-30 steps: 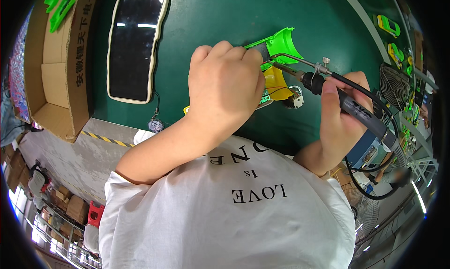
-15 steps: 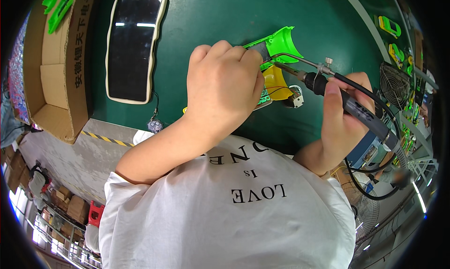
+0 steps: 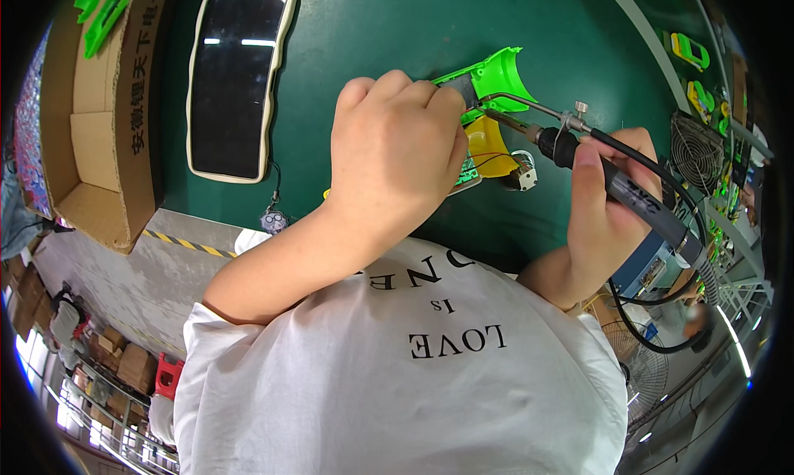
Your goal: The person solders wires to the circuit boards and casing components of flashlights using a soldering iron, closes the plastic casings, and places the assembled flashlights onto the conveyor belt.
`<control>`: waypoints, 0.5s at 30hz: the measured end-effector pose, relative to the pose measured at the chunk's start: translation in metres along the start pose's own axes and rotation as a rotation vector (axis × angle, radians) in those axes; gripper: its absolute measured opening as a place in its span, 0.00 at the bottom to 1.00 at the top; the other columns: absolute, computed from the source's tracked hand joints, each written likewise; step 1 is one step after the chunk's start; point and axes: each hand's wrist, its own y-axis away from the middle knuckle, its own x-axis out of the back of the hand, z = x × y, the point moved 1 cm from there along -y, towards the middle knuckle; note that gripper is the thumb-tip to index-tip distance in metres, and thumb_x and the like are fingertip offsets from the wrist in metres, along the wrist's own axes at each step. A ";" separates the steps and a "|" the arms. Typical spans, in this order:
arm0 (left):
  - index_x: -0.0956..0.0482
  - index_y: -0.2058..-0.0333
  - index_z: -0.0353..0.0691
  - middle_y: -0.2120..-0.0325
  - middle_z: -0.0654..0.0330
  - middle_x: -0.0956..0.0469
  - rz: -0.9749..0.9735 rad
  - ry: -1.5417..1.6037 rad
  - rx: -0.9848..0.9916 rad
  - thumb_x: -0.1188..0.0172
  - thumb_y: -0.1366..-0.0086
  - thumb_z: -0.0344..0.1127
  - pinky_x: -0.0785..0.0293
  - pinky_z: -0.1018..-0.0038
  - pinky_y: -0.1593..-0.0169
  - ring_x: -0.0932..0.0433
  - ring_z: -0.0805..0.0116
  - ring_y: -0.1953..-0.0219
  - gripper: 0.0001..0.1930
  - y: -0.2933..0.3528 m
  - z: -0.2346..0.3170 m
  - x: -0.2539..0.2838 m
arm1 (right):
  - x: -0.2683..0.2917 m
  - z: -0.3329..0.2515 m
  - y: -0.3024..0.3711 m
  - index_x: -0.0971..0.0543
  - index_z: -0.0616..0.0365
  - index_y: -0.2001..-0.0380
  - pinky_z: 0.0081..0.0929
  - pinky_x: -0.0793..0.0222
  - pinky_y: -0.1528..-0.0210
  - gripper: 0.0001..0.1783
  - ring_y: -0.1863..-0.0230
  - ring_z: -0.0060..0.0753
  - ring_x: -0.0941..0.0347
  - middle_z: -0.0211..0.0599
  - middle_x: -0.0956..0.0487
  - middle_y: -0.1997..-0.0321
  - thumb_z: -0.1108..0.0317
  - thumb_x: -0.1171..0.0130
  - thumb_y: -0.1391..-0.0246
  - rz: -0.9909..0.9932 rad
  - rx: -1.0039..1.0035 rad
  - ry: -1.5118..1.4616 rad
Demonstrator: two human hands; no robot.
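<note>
My left hand [image 3: 397, 148] is closed on a green plastic casing [image 3: 503, 74], its fingertips hidden behind the hand. Joined to or lying against the casing is a yellow plastic piece [image 3: 494, 151]. Below that piece show a small circuit board [image 3: 469, 173], thin red and black wires, and a silvery motor-like part [image 3: 527, 177]. My right hand [image 3: 608, 198] grips a dark soldering iron [image 3: 649, 208] much like a pen. A thin bent metal feed tube [image 3: 542, 108] is clamped along it. Both tips meet at the casing, close beside my left fingers, where the exact contact is hidden.
On the green table [image 3: 364, 28] a phone in a pale case [image 3: 192, 103] lies at the left, with a charm on a cord. An open cardboard box [image 3: 136, 169] stands farther left. At the right are a blue device [image 3: 641, 268], a black fan grille [image 3: 695, 151] and several green-yellow units [image 3: 689, 51].
</note>
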 end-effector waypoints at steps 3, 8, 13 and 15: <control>0.26 0.78 0.42 0.82 0.65 0.27 -0.005 -0.006 -0.001 0.44 0.57 0.28 0.40 0.72 0.67 0.32 0.67 0.76 0.04 0.000 0.000 0.001 | 0.001 0.000 0.000 0.32 0.65 0.78 0.08 0.46 0.79 0.06 0.82 0.11 0.40 0.29 0.30 0.83 0.81 0.45 0.61 -0.003 0.015 0.015; 0.26 0.78 0.42 0.82 0.65 0.28 -0.011 -0.010 -0.005 0.44 0.57 0.28 0.40 0.72 0.67 0.32 0.66 0.75 0.04 -0.001 -0.001 0.002 | -0.001 -0.004 0.000 0.32 0.65 0.79 0.08 0.46 0.80 0.06 0.82 0.11 0.40 0.28 0.30 0.83 0.81 0.45 0.61 -0.001 0.015 0.031; 0.26 0.79 0.41 0.82 0.65 0.28 -0.034 -0.007 -0.001 0.44 0.57 0.28 0.40 0.72 0.67 0.33 0.66 0.76 0.03 0.000 -0.002 0.005 | -0.002 -0.001 0.002 0.32 0.65 0.79 0.08 0.45 0.79 0.06 0.81 0.11 0.39 0.29 0.30 0.82 0.81 0.45 0.61 -0.018 0.046 0.021; 0.27 0.79 0.41 0.82 0.65 0.28 -0.035 -0.007 -0.001 0.44 0.57 0.28 0.40 0.72 0.67 0.33 0.66 0.76 0.03 -0.001 -0.001 0.004 | -0.002 -0.001 0.001 0.32 0.65 0.79 0.08 0.45 0.79 0.06 0.81 0.11 0.39 0.30 0.30 0.82 0.81 0.45 0.61 -0.025 0.041 0.020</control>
